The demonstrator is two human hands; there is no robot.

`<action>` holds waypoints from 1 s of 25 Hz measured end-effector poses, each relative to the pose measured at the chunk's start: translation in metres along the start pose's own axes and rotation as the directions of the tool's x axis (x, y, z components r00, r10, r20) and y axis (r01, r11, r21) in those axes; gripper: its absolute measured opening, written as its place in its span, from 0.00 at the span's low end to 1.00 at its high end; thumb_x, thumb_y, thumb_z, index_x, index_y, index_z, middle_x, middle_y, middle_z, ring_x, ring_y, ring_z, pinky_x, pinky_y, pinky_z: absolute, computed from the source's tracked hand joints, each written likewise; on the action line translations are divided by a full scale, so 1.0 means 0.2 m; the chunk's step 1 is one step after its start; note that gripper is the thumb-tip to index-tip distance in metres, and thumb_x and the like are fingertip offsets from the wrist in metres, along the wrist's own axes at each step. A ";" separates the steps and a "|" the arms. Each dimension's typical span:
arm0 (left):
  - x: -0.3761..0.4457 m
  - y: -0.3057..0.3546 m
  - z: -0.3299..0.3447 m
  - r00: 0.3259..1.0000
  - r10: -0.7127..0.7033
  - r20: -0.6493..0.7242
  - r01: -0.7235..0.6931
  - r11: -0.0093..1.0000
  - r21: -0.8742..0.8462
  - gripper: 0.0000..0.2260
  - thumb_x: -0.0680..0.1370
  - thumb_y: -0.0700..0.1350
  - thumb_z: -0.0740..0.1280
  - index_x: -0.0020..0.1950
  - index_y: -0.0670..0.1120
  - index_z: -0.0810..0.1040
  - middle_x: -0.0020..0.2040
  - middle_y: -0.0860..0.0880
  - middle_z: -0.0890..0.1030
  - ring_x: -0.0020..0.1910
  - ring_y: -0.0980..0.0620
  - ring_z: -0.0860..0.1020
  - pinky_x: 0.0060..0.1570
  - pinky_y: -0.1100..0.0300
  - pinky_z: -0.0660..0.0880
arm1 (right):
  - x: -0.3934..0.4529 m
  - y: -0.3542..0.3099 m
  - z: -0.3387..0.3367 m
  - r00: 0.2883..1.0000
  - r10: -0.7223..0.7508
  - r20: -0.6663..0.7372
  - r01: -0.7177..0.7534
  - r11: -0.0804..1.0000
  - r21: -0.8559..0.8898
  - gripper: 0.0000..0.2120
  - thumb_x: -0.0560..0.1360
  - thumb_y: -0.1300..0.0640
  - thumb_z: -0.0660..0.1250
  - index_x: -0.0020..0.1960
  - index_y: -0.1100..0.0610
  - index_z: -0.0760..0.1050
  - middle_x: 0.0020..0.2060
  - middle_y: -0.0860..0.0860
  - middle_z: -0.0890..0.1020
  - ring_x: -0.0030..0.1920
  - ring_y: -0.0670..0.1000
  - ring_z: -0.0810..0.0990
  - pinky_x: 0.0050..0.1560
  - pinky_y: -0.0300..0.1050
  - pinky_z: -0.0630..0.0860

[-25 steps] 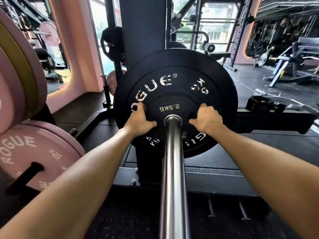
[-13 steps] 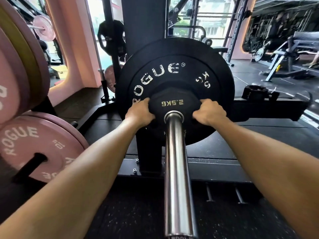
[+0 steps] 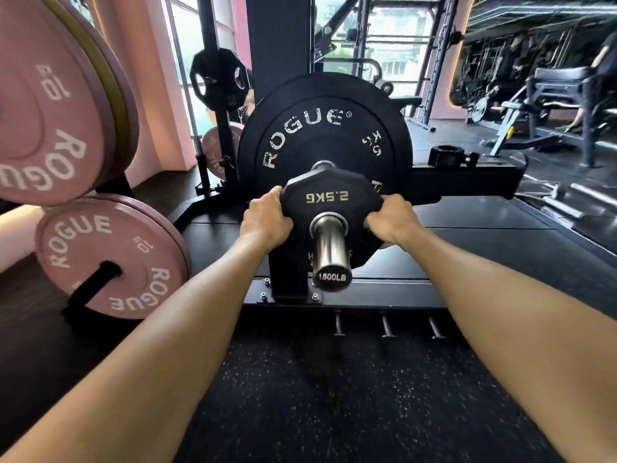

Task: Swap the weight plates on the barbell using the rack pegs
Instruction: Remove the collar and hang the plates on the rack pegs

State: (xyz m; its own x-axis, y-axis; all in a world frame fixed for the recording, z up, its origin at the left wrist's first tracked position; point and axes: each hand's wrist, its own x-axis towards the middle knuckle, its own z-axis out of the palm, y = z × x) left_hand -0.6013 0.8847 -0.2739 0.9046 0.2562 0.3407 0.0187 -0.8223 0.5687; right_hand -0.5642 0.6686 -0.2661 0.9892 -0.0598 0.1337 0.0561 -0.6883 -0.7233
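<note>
At nine o'clock of the view, pink plates [image 3: 50, 121] marked ROGUE hung on a rack peg, with a yellowish plate [image 3: 110, 85] sandwiched behind the front one. Below them, toward eight o'clock, a second pink plate [image 3: 110, 255] sat on a lower black peg [image 3: 90, 285] that stuck out through its bore.

Just left of centre, the left hand [image 3: 265, 220] gripped the small black plate [image 3: 330, 202] stamped 2.5KG at its nine o'clock edge, fingers curled together over the rim, their tips hidden behind it. That plate was on the barbell sleeve [image 3: 329, 248], near the sleeve's free end and apart from the large black plate [image 3: 324, 135] marked ROGUE, which sat farther in along the same sleeve, directly behind at twelve o'clock. The sleeve's end cap read 1500LB and pointed toward six o'clock.

Just right of centre, the right hand [image 3: 394, 222] held the small plate at its four o'clock edge, fingers curled close together round the rim.

Beyond the big plate stood a dark rack upright [image 3: 278, 45]. At two o'clock a black collar [image 3: 449, 156] rested on a black beam [image 3: 467, 182], and at one o'clock gym machines [image 3: 551, 95] stood well apart on the dark floor.
</note>
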 end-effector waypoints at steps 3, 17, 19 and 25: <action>-0.21 0.01 -0.09 0.999 0.035 0.008 -0.035 0.999 -0.006 0.21 0.71 0.36 0.61 0.63 0.49 0.73 0.51 0.40 0.80 0.53 0.33 0.77 0.52 0.50 0.75 | -0.23 0.00 -0.05 1.000 -0.023 -0.005 0.023 1.000 -0.017 0.08 0.69 0.63 0.64 0.46 0.56 0.78 0.47 0.58 0.82 0.45 0.63 0.83 0.42 0.53 0.83; -0.53 0.22 -0.58 0.985 0.166 -0.051 -0.164 0.986 0.035 0.17 0.68 0.39 0.63 0.56 0.48 0.77 0.51 0.42 0.82 0.52 0.36 0.78 0.52 0.48 0.77 | -0.67 -0.26 -0.42 0.994 -0.108 0.013 0.109 0.991 -0.077 0.06 0.64 0.63 0.66 0.40 0.62 0.79 0.34 0.58 0.84 0.25 0.61 0.83 0.37 0.53 0.84; -0.45 0.33 -0.72 0.979 0.182 -0.093 -0.181 0.983 0.026 0.17 0.68 0.39 0.63 0.55 0.48 0.78 0.50 0.43 0.82 0.52 0.37 0.78 0.54 0.47 0.77 | -0.61 -0.40 -0.56 0.987 -0.160 -0.003 0.159 0.984 -0.079 0.06 0.64 0.62 0.68 0.40 0.61 0.79 0.35 0.58 0.83 0.28 0.61 0.83 0.39 0.55 0.84; -0.14 0.73 -1.21 0.967 0.210 -0.144 -0.209 0.978 0.025 0.15 0.68 0.38 0.63 0.52 0.47 0.79 0.47 0.45 0.83 0.48 0.43 0.79 0.48 0.54 0.76 | -0.46 -0.90 -1.06 0.984 -0.176 0.020 0.177 0.980 -0.095 0.05 0.65 0.62 0.69 0.38 0.63 0.77 0.33 0.59 0.82 0.24 0.60 0.82 0.35 0.53 0.83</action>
State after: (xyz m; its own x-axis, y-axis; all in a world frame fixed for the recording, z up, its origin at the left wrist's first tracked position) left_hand -0.7275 0.8801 -0.0185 0.8175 0.1483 0.5565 -0.1598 -0.8699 0.4666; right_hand -0.6939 0.6448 -0.0056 0.9665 0.0769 0.2448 0.2171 -0.7533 -0.6208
